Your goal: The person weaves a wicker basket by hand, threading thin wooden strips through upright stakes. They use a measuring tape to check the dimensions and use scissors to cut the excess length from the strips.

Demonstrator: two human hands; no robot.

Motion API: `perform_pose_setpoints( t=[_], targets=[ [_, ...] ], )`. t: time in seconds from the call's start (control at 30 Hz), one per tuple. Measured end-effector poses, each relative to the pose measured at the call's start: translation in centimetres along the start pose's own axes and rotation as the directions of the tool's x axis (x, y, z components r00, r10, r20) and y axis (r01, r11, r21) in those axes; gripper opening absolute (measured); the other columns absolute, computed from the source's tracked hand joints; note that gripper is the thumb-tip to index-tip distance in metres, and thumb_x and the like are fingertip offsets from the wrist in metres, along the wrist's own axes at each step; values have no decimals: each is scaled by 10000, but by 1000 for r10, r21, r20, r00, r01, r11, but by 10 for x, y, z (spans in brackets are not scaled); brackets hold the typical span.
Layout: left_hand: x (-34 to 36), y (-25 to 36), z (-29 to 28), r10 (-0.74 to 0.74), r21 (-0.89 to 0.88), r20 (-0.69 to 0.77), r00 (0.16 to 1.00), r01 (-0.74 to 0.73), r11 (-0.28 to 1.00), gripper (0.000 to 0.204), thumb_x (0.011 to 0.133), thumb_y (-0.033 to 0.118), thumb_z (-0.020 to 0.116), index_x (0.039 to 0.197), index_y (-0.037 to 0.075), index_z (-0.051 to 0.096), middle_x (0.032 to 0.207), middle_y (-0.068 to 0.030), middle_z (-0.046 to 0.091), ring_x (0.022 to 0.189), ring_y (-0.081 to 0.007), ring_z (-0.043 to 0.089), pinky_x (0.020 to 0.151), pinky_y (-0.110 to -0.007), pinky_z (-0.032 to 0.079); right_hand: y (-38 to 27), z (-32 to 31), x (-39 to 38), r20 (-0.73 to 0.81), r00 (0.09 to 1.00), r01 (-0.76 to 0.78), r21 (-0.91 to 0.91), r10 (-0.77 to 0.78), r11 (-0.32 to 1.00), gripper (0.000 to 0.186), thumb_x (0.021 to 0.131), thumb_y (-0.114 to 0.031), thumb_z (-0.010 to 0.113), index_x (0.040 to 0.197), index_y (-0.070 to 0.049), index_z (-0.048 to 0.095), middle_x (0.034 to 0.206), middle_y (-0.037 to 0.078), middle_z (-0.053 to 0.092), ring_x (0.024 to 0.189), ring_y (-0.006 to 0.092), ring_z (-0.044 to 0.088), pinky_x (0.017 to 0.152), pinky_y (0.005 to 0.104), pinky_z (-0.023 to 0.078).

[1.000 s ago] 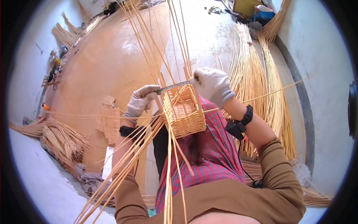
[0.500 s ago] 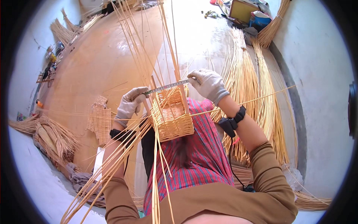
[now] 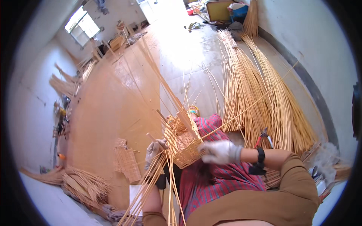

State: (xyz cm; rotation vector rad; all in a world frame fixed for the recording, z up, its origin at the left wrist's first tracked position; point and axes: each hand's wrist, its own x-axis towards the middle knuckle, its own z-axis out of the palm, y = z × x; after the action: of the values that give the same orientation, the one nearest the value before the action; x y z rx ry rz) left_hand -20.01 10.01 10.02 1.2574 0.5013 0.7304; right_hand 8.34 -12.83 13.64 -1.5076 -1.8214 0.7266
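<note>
A partly woven wicker basket [image 3: 187, 155] rests tilted on my lap, over red striped cloth [image 3: 222, 180]. Flat wooden stakes [image 3: 185, 119] and thin rods rise from its rim, and loose wicker strands [image 3: 145, 184] trail from its left corner toward me. My left hand [image 3: 154, 152], in a pale glove, is closed at that corner around the basket edge and strands; some fingers are hidden. Beside the basket's right side is my gloved right hand [image 3: 220, 152], its fingers smeared by motion. No tape measure shows now.
Long wicker bundles [image 3: 249, 90] lie along the right wall. Red-handled cutters [image 3: 261, 138] lie near my right forearm. Left of my left hand is a woven panel [image 3: 127, 162], with a strand bundle [image 3: 85, 184] farther left. One long rod [image 3: 260, 98] sticks out rightward from the basket.
The measuring tape stretched between both hands across the basket top is gone from view. My right hand has dropped to the basket's right side, my left to its left corner. The view has tilted up.
</note>
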Motion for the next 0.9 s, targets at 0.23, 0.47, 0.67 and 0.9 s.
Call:
perform_pose_setpoints(
  t=[0.23, 0.47, 0.67, 0.9],
  targets=[
    [66, -7, -36, 239, -477, 35, 970, -194, 857, 380, 1112, 341, 455, 967, 47, 646, 811, -71, 649, 838, -195, 640, 1185, -442, 388, 11, 43, -92, 435, 899, 214, -333, -52, 918, 372, 875, -512, 694, 1107, -222, 710, 1032, 77, 682, 1037, 315, 673, 1076, 781, 301],
    [144, 88, -61, 40, -271, -254, 966, -111, 956, 327, 1086, 389, 510, 1079, 78, 610, 864, -55, 646, 781, -176, 632, 1044, -443, 535, 39, -18, -36, -155, 966, 211, 13, -207, 977, 311, 887, -140, 699, 1197, -135, 676, 1084, 123, 681, 1044, 342, 656, 924, 444, 539],
    [145, 60, 100, 167, 249, 18, 986, -166, 954, 382, 1087, 409, 507, 1163, 60, 642, 991, -81, 693, 859, -170, 652, 830, -380, 569, 54, -97, 50, -710, 700, 352, 439, 79, 826, 219, 992, 31, 553, 1175, 4, 669, 1056, 96, 701, 1005, 175, 659, 891, 318, 539],
    [114, 63, 218, 108, 593, 0, 994, -87, 801, 459, 1040, 438, 594, 1084, 0, 723, 903, -100, 753, 828, -147, 686, 762, -324, 543, 70, -166, 111, -598, 778, -199, 53, 190, 979, 550, 992, -511, 604, 1266, -37, 650, 983, 144, 734, 887, 243, 696, 805, 371, 554]
  ],
)
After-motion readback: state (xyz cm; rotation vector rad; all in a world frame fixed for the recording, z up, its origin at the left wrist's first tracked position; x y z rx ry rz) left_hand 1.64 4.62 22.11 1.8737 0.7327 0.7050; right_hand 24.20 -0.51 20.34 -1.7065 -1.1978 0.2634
